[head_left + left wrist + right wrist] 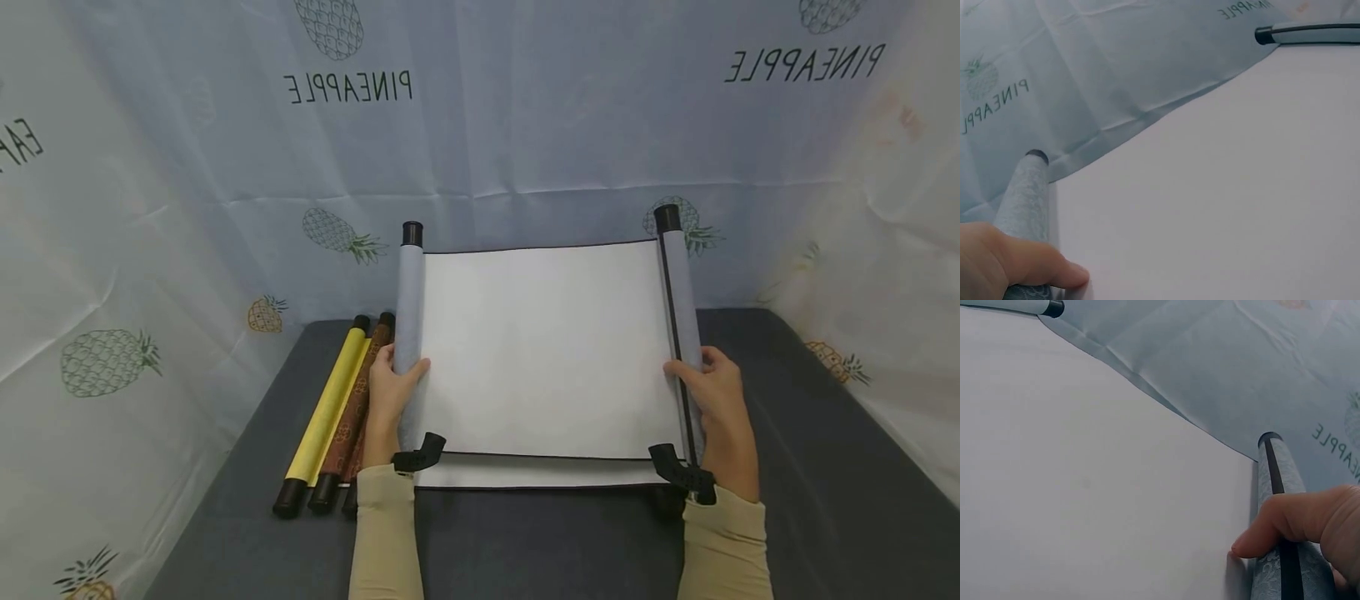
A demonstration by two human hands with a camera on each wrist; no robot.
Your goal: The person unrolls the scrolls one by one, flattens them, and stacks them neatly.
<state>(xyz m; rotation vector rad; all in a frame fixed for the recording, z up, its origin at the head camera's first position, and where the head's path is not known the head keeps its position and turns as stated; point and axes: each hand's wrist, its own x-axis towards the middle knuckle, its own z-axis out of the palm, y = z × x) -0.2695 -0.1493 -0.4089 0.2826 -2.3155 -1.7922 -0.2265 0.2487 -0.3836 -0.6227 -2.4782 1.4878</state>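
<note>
A white scroll [551, 354] is held half unrolled, tilted up above the dark worktop [825, 500]. Its left roller [408, 300] is gripped by the left hand [390, 396], its right roller [678, 292] by the right hand [716, 392], fingers curled around each. Three rolled scrolls [337, 412] lie just left on the worktop.

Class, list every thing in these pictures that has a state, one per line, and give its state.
White scroll: unrolled, held up off the table.
Left roller: gripped by the left hand.
Right roller: gripped by the right hand.
Yellow scroll: rolled up, lying on the table.
Brown scroll: rolled up, lying beside the yellow one.
</note>
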